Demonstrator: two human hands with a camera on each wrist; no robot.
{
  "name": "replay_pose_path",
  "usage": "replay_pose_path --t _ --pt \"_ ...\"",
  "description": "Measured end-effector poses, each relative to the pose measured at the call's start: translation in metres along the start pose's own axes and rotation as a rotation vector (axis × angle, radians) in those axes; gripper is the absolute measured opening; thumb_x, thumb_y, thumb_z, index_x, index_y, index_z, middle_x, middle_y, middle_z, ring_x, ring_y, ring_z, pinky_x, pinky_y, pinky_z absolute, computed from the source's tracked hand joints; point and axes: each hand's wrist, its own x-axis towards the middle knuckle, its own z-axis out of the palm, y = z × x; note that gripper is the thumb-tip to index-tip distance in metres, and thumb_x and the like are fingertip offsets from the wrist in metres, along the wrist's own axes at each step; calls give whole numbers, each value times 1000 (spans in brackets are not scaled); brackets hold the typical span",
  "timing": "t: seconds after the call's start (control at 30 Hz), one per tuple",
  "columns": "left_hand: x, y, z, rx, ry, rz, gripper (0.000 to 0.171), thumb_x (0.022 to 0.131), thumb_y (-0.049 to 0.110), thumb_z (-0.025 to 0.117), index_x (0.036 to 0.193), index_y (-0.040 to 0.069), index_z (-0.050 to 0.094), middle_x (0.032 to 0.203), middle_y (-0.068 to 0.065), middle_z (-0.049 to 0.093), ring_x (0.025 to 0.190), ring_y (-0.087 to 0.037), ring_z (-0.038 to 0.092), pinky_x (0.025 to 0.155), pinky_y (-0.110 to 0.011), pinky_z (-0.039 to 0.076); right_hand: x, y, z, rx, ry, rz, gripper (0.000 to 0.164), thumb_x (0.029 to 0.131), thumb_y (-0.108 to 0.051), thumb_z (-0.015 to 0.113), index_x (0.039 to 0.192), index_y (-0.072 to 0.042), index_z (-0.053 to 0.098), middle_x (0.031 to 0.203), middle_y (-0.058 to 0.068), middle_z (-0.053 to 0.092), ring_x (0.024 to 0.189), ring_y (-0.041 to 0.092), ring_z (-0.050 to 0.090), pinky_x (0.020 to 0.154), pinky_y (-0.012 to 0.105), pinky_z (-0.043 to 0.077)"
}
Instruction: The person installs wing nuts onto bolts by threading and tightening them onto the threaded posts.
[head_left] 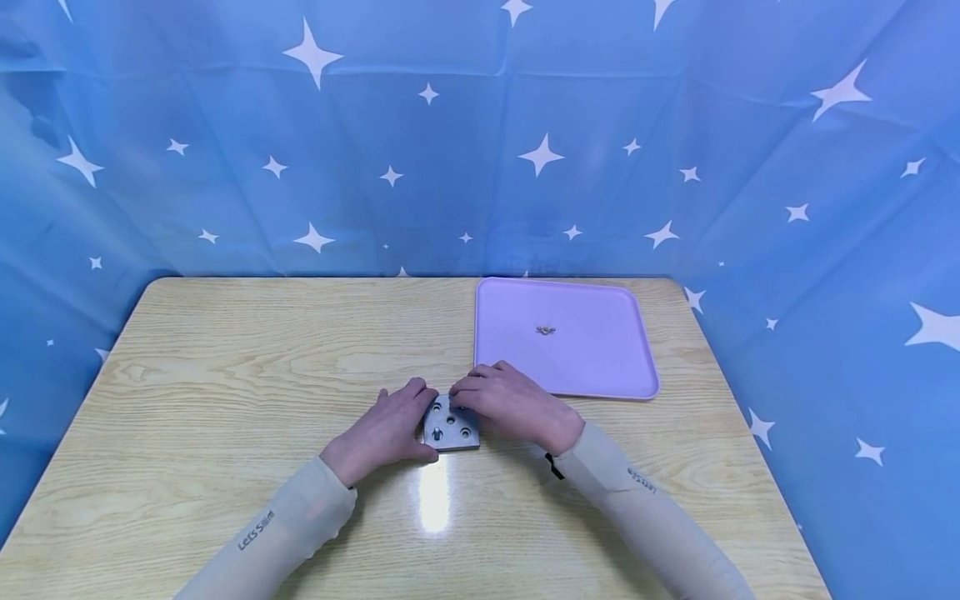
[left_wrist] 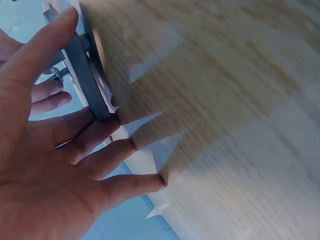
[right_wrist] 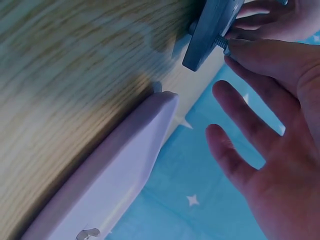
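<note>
1. Gray metal plate [head_left: 452, 427], flat with round holes and one curved corner, is near the middle of the pale wooden counter [head_left: 225, 400], between both hands.
2. The left hand [head_left: 386, 427] is clamped on the plate, with its thumb and fingers at the edges. I think this is to stop it sliding.
3. The right hand [head_left: 513, 406] has its thumb and pointing finger pinched together on a small silver metal screw with ridges [right_wrist: 220, 43]. Two of its other fingers are spread apart. The ridged part meets the plate's face.
4. A second silver metal screw [head_left: 437, 434] stands up near a lower corner of the plate.
5. The step looks like putting a screw into a hole by hand. I cannot tell how deep it sits.
6. The next move seems to call for small twists, with the screw straight and the plate held firm. A leaning screw could get stuck.
7. Small brass-colored bits [head_left: 545, 331] lie on the light purple tray [head_left: 648, 390]; they are too tiny to name.
8. The light gray left sleeve [head_left: 288, 521] says "Let's Slim". The light gray right sleeve [head_left: 652, 508] has like words, smaller and blurry. I can read no words on the plate.
</note>
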Motion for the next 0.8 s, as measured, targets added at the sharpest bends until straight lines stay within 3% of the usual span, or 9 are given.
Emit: replay_pose_path --t 0.3,0.63,0.8 --pt "0 0 0 6 -4 -8 78 69 33 97 129 -2 61 111 -8 56 97 -23 58 90 -68 49 6 -3 7 4 58 62 13 101 -23 69 112 -22 76 112 -6 71 102 14 63 84 33 52" --pt "1 0 1 6 -13 -12 79 69 33 97 130 -2 61 111 -8 55 96 -21 56 90 -66 49 10 -7 14 4 139 101 7 101 -21 68 99 -18 74 89 -6 65 82 13 59 69 29 49" --pt "1 0 0 1 -20 -17 80 69 33 97 132 -3 60 113 -9 56 98 -22 57 92 -69 48 12 -10 18 -4 192 120 7 100 -18 68 95 -14 71 83 -3 64 74 13 59 68 30 52"
